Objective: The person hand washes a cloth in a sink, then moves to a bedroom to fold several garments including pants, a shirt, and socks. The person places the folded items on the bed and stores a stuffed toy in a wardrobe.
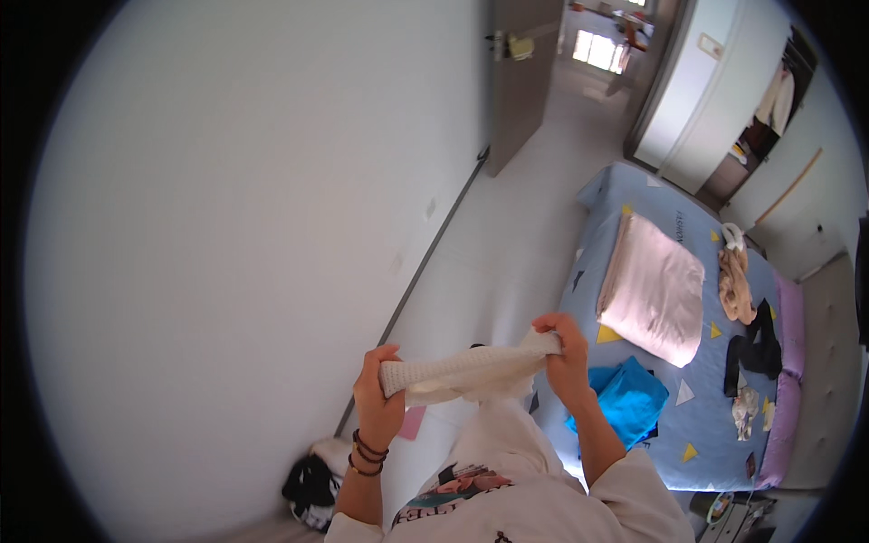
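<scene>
A cream textured cloth (468, 370), perhaps a knitted garment, is stretched in the air between both hands, in front of the body. My left hand (380, 400), with dark beaded bracelets at the wrist, grips its left end. The other end is pinched in my right hand (563, 353), near the edge of the bed. To the right of that hand, folded blue clothing (631, 400) lies on the patterned bedsheet (706, 421). A folded pale pink quilt or blanket (655, 288) lies beyond it.
Tan clothing (736, 285), a black garment (757, 349) and purple pillows (781, 434) are on the bed's far side. A black and white bundle (313, 489) sits by the wall at lower left. An opened door (526, 88) and a wardrobe (781, 156) stand farther off.
</scene>
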A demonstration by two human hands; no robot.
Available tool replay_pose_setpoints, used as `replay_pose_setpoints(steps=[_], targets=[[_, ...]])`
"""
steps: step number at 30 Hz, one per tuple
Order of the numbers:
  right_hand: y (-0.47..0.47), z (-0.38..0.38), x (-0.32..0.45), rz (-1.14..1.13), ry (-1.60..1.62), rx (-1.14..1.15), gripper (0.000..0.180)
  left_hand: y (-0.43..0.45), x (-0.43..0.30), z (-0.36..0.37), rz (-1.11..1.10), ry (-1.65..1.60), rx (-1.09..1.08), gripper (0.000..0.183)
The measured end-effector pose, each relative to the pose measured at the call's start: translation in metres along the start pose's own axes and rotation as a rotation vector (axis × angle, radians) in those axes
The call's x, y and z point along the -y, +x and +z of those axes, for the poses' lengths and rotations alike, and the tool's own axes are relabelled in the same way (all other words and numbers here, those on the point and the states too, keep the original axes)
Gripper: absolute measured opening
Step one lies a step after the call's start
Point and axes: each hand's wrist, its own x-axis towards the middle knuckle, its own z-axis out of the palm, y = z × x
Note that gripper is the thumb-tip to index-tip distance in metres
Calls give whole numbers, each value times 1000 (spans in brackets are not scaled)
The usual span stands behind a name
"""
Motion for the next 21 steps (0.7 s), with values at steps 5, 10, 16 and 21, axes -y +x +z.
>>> replay_pose_setpoints(steps=[5, 10, 16, 21], targets=[[128, 0, -59, 30, 25, -81, 40, 146, 17, 77, 51, -43, 65, 37], [258, -38, -86, 51, 4, -131, 41, 284, 10, 160, 70, -59, 215, 29], [373, -84, -121, 33, -181, -150, 42, 425, 14, 262, 87, -115, 324, 27], [478, -124, -138, 26, -446, 77, 44, 541, 31, 347, 161, -226, 427, 28]])
